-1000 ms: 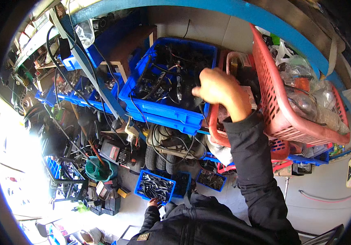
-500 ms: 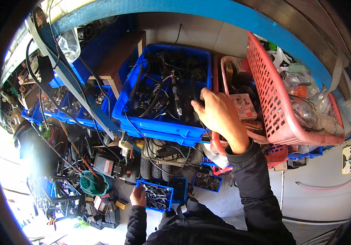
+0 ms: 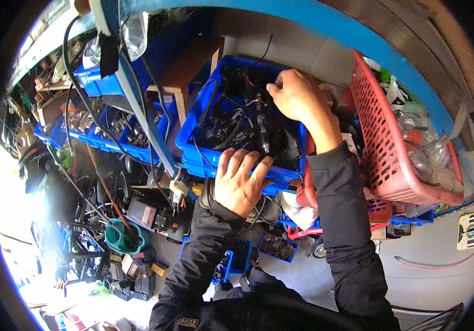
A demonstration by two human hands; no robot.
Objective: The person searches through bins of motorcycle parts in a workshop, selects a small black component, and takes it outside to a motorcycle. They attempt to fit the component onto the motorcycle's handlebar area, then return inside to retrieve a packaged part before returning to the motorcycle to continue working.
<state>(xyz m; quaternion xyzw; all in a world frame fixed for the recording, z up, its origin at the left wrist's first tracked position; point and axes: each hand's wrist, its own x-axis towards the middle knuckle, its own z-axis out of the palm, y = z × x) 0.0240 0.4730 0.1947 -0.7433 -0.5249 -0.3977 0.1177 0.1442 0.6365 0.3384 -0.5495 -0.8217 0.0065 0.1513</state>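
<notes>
- Two black sleeves come up from the lower edge, both arms stretched forward.
- The left hand lies at the front rim of the upper blue crate, its fingers parted and laid over the edge; whether its grip is closed on the rim I cannot tell.
- The right hand is above the right-hand part of that crate, fingers bent; their undersides are hidden, so I cannot tell whether its grip has hold of anything.
- The crate sits stacked on another blue one and holds a tangle of dark cables and parts, among them a slim piece with a silvery tip lying near the middle.
- To the right, a red perforated basket stands tilted, with clear plastic packaging inside.
- To the left, beyond a slanting metal bar, is a brown wooden stand.
- Lower down, on the floor, is a teal bucket.
- A pale wall rises behind the crate.
</notes>
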